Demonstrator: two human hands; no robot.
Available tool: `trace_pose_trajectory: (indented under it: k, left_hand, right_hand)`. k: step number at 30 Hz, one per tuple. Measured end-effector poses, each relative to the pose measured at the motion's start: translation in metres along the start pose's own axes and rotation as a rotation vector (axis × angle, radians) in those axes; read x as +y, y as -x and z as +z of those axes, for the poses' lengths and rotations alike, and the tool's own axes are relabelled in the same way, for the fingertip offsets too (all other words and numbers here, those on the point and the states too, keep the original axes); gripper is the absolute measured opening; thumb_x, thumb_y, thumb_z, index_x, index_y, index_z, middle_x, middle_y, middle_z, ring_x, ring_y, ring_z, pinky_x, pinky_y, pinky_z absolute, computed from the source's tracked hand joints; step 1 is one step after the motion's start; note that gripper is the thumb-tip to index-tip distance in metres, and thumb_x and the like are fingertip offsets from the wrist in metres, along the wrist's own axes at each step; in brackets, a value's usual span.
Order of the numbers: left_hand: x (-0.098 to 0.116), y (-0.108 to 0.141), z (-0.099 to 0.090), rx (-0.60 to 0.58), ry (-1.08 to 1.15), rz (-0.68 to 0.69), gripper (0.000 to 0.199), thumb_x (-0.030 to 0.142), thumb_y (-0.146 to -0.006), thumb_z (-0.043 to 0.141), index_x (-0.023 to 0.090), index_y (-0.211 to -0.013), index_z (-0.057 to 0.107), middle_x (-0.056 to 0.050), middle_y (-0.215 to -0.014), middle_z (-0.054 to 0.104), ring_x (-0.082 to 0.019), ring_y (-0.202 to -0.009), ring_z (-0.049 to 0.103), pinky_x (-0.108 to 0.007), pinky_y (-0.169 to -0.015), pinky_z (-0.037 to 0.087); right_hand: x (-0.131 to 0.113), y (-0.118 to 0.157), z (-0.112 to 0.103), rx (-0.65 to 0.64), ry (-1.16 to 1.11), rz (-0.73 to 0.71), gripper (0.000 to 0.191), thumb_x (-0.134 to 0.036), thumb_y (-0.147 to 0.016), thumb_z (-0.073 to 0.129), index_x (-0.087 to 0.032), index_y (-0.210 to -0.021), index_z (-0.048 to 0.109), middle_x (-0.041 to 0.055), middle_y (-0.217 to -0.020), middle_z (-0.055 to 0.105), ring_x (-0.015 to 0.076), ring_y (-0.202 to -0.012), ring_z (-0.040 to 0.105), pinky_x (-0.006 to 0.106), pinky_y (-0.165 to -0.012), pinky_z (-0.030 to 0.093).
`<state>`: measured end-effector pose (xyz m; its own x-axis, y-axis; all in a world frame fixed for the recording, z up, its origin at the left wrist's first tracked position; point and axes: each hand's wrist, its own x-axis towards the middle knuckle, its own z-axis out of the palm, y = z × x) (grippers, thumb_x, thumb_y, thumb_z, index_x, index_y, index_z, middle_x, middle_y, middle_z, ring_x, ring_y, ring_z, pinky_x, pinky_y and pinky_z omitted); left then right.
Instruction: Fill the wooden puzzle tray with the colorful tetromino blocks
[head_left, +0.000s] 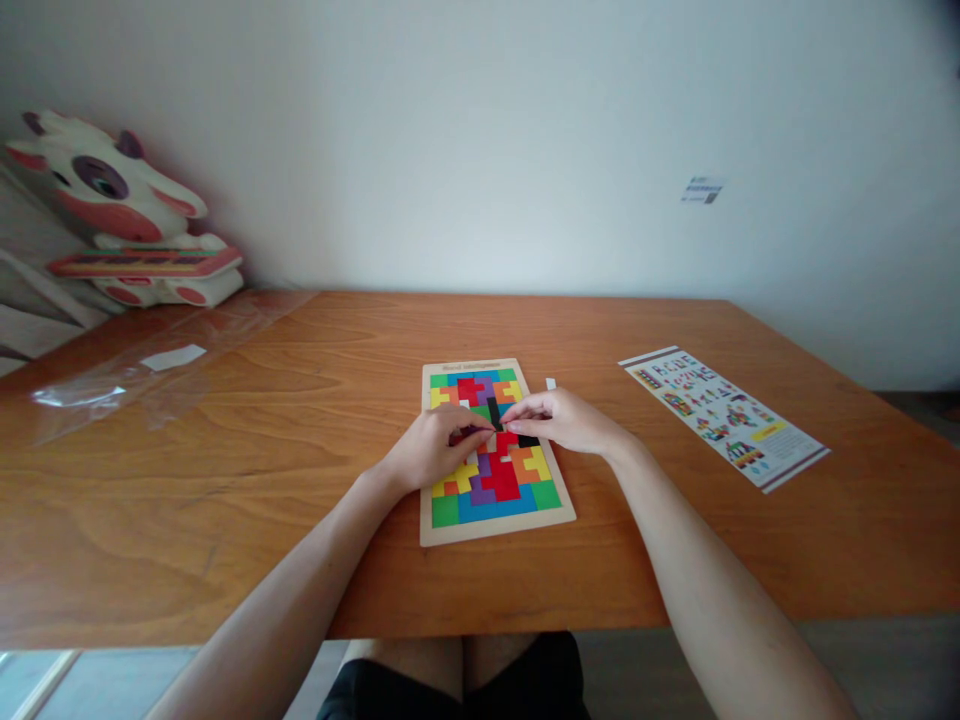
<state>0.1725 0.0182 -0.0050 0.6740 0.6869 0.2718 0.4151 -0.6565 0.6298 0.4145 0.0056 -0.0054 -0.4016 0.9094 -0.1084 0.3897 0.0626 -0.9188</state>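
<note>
Working at the middle of a tetromino-style block puzzle board (499, 525), the person has both hands over it in the head view. It lies flat on the wooden table (225, 540), near the front edge and square before the lap. The left hand (436, 447) curls in from one side, its thumb and forefinger drawn close together; the right hand (566, 420) comes from the other, fingertips nearly meeting the left's. From where I stand I cannot tell whether either one pinches a piece. Some pieces look crooked around the fingers, while the green piece (546, 494) in the near right corner sits neatly against the frame. I'd judge the step to be fitting or shifting pieces at the centre, with much of the board filled. The next move seems to call for a light fingertip touch, squaring edges without nudging neighbours. Well off to the right lies a printed leaflet (724, 415), untouched.
</note>
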Motion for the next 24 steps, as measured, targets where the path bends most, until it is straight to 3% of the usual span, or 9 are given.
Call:
trace_pose_trajectory:
  k: [7, 10, 13, 20, 24]
  left_hand:
    - [-0.0005, 0.0003, 0.0005, 0.007, -0.005, 0.002, 0.020, 0.032, -0.093, 0.056, 0.021, -0.098, 0.072, -0.002, -0.089, 0.072, -0.014, -0.078, 0.063, -0.024, -0.071, 0.050]
    - [-0.0006, 0.0002, 0.0004, -0.002, -0.003, 0.002, 0.020, 0.032, -0.093, 0.056, 0.021, -0.098, 0.072, -0.001, -0.088, 0.072, -0.014, -0.076, 0.063, -0.024, -0.070, 0.049]
    - [-0.0007, 0.0001, 0.0007, -0.002, -0.008, -0.002, 0.020, 0.032, -0.093, 0.056, 0.021, -0.099, 0.072, -0.001, -0.088, 0.072, -0.014, -0.076, 0.062, -0.024, -0.069, 0.049]
    - [-0.0015, 0.0000, 0.0018, 0.007, -0.018, 0.004, 0.022, 0.034, -0.093, 0.055, 0.020, -0.097, 0.072, -0.003, -0.089, 0.072, -0.015, -0.074, 0.063, -0.025, -0.071, 0.050]
    - [-0.0013, -0.0002, 0.0015, 0.000, -0.017, 0.001, 0.023, 0.034, -0.093, 0.054, 0.020, -0.097, 0.071, -0.003, -0.088, 0.072, -0.015, -0.074, 0.063, -0.025, -0.070, 0.050]
  right_hand:
    - [-0.0017, 0.0006, 0.0020, 0.038, 0.149, -0.028, 0.023, -0.035, -0.085, 0.067, -0.023, -0.101, 0.077, 0.0031, -0.095, 0.076, 0.0180, -0.082, 0.067, 0.030, -0.073, 0.049]
    - [-0.0024, 0.0005, 0.0015, 0.026, 0.245, -0.021, 0.023, -0.036, -0.086, 0.066, -0.023, -0.102, 0.077, 0.0026, -0.084, 0.074, 0.0150, -0.069, 0.061, 0.027, -0.062, 0.044]
    - [-0.0028, 0.0007, 0.0008, 0.029, 0.342, -0.079, 0.020, -0.033, -0.083, 0.069, -0.022, -0.096, 0.078, 0.0042, -0.087, 0.071, 0.0146, -0.070, 0.057, 0.027, -0.061, 0.040]
    - [-0.0010, 0.0006, 0.0036, 0.015, 0.110, -0.030, 0.042, -0.033, -0.075, 0.075, -0.018, -0.114, 0.067, 0.0053, -0.093, 0.072, 0.0134, -0.071, 0.057, 0.026, -0.062, 0.042]
    - [-0.0041, 0.0014, 0.0046, 0.056, 0.153, -0.018, 0.036, -0.035, -0.076, 0.075, -0.016, -0.107, 0.068, 0.0048, -0.089, 0.071, 0.0127, -0.068, 0.054, 0.026, -0.061, 0.042]
